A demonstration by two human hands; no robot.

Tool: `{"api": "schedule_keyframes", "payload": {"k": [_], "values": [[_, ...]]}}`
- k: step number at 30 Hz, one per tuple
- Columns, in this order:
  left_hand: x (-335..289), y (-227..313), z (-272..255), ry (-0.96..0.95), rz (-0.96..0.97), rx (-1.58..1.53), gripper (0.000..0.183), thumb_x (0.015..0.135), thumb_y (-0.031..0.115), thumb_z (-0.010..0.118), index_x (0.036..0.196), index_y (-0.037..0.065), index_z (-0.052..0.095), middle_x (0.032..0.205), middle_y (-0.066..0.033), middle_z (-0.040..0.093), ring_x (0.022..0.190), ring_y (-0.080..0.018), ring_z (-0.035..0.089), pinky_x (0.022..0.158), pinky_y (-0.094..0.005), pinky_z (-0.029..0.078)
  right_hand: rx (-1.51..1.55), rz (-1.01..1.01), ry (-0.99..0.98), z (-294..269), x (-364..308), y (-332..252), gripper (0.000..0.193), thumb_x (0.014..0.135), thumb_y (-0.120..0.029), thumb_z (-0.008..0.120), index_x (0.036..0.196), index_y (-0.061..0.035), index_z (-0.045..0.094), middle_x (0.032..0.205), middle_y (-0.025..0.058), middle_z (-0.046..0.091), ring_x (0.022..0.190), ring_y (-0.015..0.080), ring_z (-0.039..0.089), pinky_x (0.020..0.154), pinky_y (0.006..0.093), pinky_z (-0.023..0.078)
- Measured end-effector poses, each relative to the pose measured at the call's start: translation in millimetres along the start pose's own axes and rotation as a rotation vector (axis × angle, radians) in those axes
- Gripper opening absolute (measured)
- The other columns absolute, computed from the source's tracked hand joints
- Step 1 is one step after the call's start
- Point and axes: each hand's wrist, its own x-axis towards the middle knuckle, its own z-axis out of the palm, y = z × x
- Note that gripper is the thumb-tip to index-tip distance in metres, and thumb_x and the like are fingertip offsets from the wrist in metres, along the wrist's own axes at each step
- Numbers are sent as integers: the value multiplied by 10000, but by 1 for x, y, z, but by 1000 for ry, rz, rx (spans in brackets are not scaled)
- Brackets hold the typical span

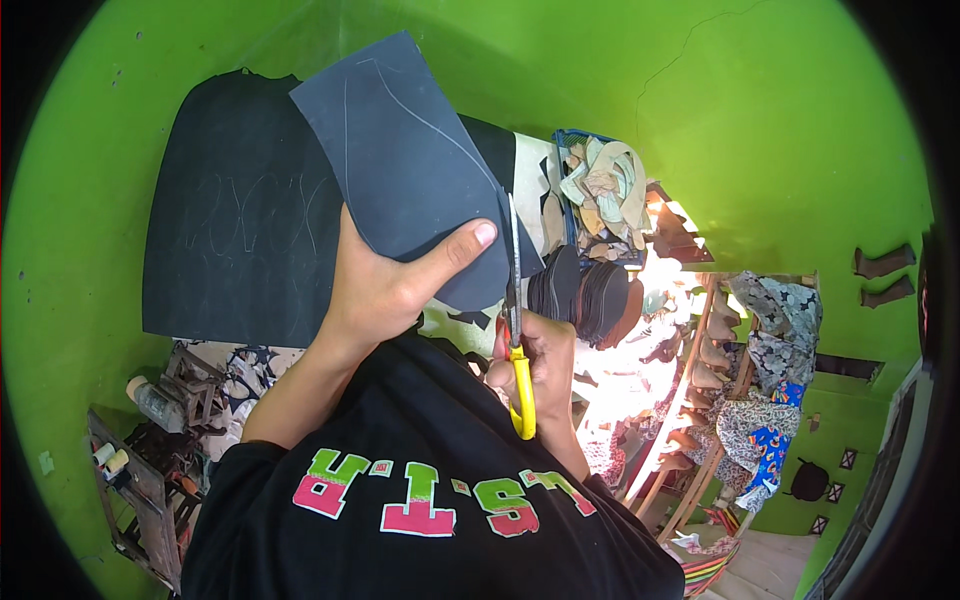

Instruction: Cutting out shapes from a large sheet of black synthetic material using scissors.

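Note:
My left hand (pixel 375 280) grips a dark grey-black sheet piece (pixel 410 150) from its near edge, with the thumb lying on top and the fingers hidden beneath. A pale sole-like outline is drawn on the piece. In my right hand (pixel 548 362) is a pair of scissors (pixel 523 395) with yellow handles, held upright in the picture. Their blades run along the right edge of the piece, by the drawn line. How far apart the blades are, I cannot tell. Behind the piece lies a larger black sheet (pixel 240 210) with several faint curved outlines.
A blue basket (pixel 563 180) of pale and brown scraps stands at the far right. Dark sole-shaped pieces (pixel 603 300) are stacked nearer my right hand. Beyond them is a wooden rack (pixel 690 400) with shoe forms. A wooden stand (pixel 135 500) with thread spools is at lower left.

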Motion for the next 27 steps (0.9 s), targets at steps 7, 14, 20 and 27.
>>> {"api": "schedule_keyframes", "payload": {"k": [7, 14, 20, 27], "values": [[-12, -7, 2, -81, -16, 118, 306, 831, 51, 799, 1074, -7, 621, 983, -72, 686, 889, -147, 663, 809, -296, 532, 422, 303, 21, 7, 6, -14, 846, 532, -686, 880, 935, -24, 540, 822, -3, 551, 732, 68, 528, 670, 220, 435], [-17, -8, -3, -64, -98, 167, 349, 826, 67, 811, 1103, -9, 614, 1016, -80, 687, 899, -149, 663, 818, -298, 533, 227, 102, -17, 7, 1, -15, 691, 744, -527, 840, 1053, 36, 586, 929, 58, 617, 812, 123, 604, 783, 264, 516], [-19, -8, 0, -70, -95, 184, 320, 827, 72, 808, 1084, -10, 636, 994, -83, 695, 889, -153, 665, 806, -298, 531, 177, 129, -36, 12, -4, -24, 378, 928, -265, 743, 1031, 52, 563, 858, 103, 590, 750, 145, 576, 714, 283, 494], [-18, -1, 0, -149, -117, 198, 292, 827, 61, 803, 1066, -11, 651, 987, -77, 700, 888, -154, 665, 805, -297, 527, -32, 163, -23, 13, -9, -35, 410, 836, -251, 824, 1007, 20, 569, 874, 71, 612, 745, 138, 579, 733, 268, 500]]}}
